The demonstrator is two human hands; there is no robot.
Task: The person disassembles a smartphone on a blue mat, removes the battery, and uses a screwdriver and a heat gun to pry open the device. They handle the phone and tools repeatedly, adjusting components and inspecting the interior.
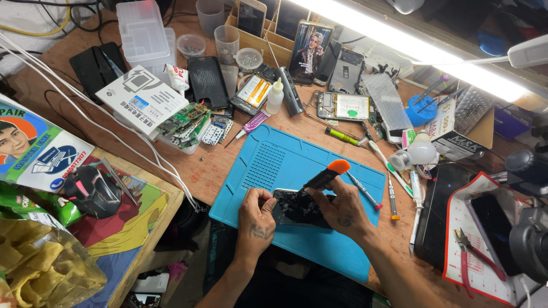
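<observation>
workbench [228,165]: wood top, cluttered; blue mat sits near 6 o'clock of it.
blue mat [274,165]: rubbery work mat, grid of small pockets at its 10 o'clock; phone lies at its 6 o'clock edge.
phone [299,208]: dark, flat, glossy slab lying on the mat between both hands; face looks scuffed or cracked, can't tell which. Judged light, stiff, slippery on the glass, fragile to bending; best held by the long edges, not pressed in the middle.
left hand [255,219]: at phone's 9 o'clock, fingers curled shut on the phone's left edge, pinning it down.
right hand [342,211]: at phone's 3 o'clock, closed round the brush handle, heel resting by the phone's right edge.
brush [325,175]: black handle, orange end pointing to 1 o'clock; working tip hidden under the hand. Light, rigid.
screwdrivers [393,197]: thin, loose, at 3 o'clock of the mat.
green tool [341,136]: at mat's 12 o'clock.
glue bottle [275,96]: small, white, upright, at 12 o'clock.
</observation>
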